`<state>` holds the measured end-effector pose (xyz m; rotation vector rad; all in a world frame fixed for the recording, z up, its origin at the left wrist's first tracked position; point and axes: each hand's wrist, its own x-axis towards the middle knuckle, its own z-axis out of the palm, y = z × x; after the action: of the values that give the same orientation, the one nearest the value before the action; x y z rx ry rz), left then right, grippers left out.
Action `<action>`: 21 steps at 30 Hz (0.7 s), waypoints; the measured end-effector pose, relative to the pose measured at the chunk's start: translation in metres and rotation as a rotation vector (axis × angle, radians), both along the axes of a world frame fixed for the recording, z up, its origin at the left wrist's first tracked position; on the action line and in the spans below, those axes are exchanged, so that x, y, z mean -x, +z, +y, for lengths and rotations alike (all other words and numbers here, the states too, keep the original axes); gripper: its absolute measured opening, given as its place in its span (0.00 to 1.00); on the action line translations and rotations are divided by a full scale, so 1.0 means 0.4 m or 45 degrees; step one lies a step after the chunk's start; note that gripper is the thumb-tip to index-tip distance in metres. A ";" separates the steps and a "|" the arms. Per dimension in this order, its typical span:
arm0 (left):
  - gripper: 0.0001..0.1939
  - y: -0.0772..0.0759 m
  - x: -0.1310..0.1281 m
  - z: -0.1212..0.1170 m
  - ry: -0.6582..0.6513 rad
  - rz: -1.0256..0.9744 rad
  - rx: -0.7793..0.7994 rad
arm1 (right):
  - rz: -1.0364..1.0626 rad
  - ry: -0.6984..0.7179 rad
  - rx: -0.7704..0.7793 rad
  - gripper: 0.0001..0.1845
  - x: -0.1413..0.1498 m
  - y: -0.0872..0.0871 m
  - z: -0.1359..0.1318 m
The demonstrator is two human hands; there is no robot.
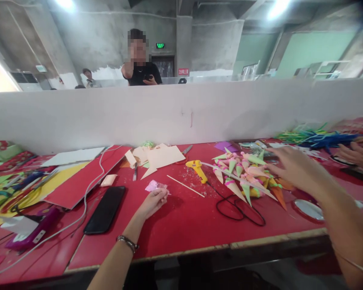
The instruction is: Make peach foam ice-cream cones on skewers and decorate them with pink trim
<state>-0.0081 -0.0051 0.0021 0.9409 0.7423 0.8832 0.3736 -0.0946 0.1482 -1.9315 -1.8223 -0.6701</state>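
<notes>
My left hand (153, 201) rests on the red table (184, 225) and pinches a small pink crumpled piece (155, 185) between its fingers. My right hand (293, 167) reaches out to the right over a pile of small coloured paper cones (245, 173); its fingers are spread and hold nothing. A yellow glue gun (197, 168) lies between the two hands, its black cord (240, 207) looping toward the table's front edge. A thin wooden stick (185, 185) lies just right of my left hand.
A black phone (105, 209) lies left of my left hand, with red, yellow and cream card sheets (78, 179) beyond. Another person's hand (355, 153) works at far right near green and blue sticks (317, 137). A white partition (181, 108) backs the table; a person stands behind it.
</notes>
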 end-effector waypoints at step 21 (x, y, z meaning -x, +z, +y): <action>0.16 0.029 -0.012 -0.162 0.100 -0.014 0.012 | 1.331 0.926 0.381 0.05 0.611 -0.275 -0.013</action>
<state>-0.0033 -0.0700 0.0135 0.9028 0.7777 0.9521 0.1293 -0.0998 0.0381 -1.1619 -1.6911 0.7481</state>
